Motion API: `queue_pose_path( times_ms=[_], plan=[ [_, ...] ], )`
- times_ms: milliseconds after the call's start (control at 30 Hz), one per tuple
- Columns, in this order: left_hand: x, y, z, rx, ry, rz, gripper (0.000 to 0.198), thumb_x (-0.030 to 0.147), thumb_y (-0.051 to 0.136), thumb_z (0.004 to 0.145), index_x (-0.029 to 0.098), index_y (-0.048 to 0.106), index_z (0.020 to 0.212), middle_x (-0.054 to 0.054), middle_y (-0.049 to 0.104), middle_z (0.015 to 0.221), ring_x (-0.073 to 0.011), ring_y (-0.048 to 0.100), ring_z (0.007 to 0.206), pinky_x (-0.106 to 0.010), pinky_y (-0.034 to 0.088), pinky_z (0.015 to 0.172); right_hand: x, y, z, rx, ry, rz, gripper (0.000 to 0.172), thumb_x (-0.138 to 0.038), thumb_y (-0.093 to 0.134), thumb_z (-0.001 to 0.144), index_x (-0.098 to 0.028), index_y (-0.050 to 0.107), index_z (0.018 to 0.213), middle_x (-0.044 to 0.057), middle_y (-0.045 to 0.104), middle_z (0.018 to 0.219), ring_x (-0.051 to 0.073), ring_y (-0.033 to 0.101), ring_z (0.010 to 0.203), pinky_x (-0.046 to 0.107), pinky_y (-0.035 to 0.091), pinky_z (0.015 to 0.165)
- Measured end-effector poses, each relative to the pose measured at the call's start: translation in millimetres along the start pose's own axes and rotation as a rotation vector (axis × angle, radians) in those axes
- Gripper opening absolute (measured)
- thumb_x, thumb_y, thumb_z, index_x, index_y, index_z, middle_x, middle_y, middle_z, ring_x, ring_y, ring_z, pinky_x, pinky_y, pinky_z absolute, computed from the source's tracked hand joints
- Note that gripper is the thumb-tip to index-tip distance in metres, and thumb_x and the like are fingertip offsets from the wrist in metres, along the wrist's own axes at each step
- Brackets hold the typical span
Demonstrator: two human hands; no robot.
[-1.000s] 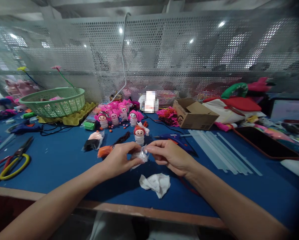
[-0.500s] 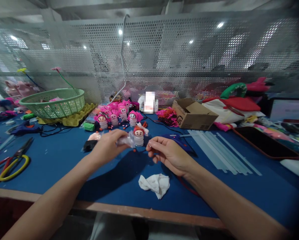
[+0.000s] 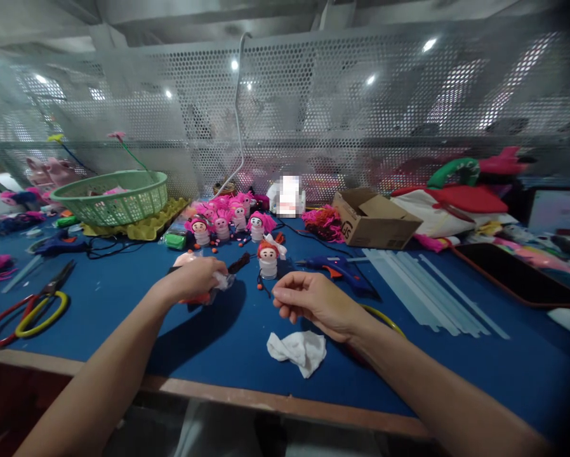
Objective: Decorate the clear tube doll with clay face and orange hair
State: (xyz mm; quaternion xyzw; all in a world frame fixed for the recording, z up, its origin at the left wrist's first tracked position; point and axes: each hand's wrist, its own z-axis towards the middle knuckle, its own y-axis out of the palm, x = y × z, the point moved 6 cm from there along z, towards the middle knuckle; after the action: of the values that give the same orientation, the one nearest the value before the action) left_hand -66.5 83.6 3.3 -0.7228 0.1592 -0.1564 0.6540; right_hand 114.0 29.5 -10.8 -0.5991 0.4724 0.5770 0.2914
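Observation:
My left hand is closed on a crinkled see-through plastic bag, low over the blue table. Partly under that hand lie small packets, one peach; the hand hides much of them. My right hand has thumb and forefinger pinched together; anything between them is too small to make out. Just beyond it stands a small doll with a ribbed whitish body, orange-red hair and a white bow. A small orange ball lies at the doll's foot. A blue glue gun rests beyond the right hand.
Several pink-haired dolls stand at the back. Scissors and a green basket are on the left. On the right are a cardboard box, glue sticks and a phone. A white cloth lies in front.
My left hand has moved left and lower with the plastic bag, away from the doll to the packets. My right hand is slightly lower, still pinched, and more of the glue gun shows.

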Motion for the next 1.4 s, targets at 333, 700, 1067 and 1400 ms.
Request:
queue_pose_path(
  times_ms=[333,700,1067,1400],
  plan=[
    [23.2,-17.3,-18.4,0.032,0.109,-0.134,0.039,0.011,0.049,0.07,0.019,0.057,0.107,-0.007,0.06,0.108,-0.0194,0.055,0.097,-0.027,0.04,0.085,5.0,-1.1,2.9,0.012,0.002,0.005,0.025,-0.031,0.073,0.058,-0.012,0.059,0.066,0.0,0.061,0.057,0.005,0.054,0.047,0.017,0.042,0.046],
    [82.5,-11.6,-26.1,0.232,0.215,-0.893,0.016,0.028,0.059,0.073,0.014,0.063,0.08,-0.002,0.066,0.073,-0.012,0.059,0.067,-0.02,0.044,0.062,9.7,1.1,5.5,0.038,-0.015,-0.014,0.029,-0.026,0.073,0.058,-0.014,0.052,0.074,-0.004,0.058,0.051,0.006,0.053,0.045,0.018,0.042,0.046],
    [75.7,-10.3,-22.6,0.352,0.184,-0.892,0.014,0.026,0.059,0.072,0.013,0.063,0.07,-0.001,0.063,0.065,-0.0101,0.054,0.06,-0.019,0.04,0.055,6.1,-0.6,4.4,0.012,-0.038,0.034,0.026,-0.032,0.071,0.061,-0.013,0.055,0.07,0.0,0.062,0.058,0.007,0.057,0.051,0.018,0.045,0.049],
    [76.7,-13.8,-25.6,0.458,0.211,-0.81,0.012,0.024,0.056,0.074,0.014,0.062,0.074,-0.001,0.063,0.068,-0.0094,0.055,0.061,-0.019,0.042,0.056,7.3,1.6,3.1,-0.021,0.046,0.002,0.023,-0.033,0.065,0.068,-0.012,0.055,0.063,0.001,0.061,0.056,0.005,0.054,0.044,0.015,0.04,0.041]
  ],
)
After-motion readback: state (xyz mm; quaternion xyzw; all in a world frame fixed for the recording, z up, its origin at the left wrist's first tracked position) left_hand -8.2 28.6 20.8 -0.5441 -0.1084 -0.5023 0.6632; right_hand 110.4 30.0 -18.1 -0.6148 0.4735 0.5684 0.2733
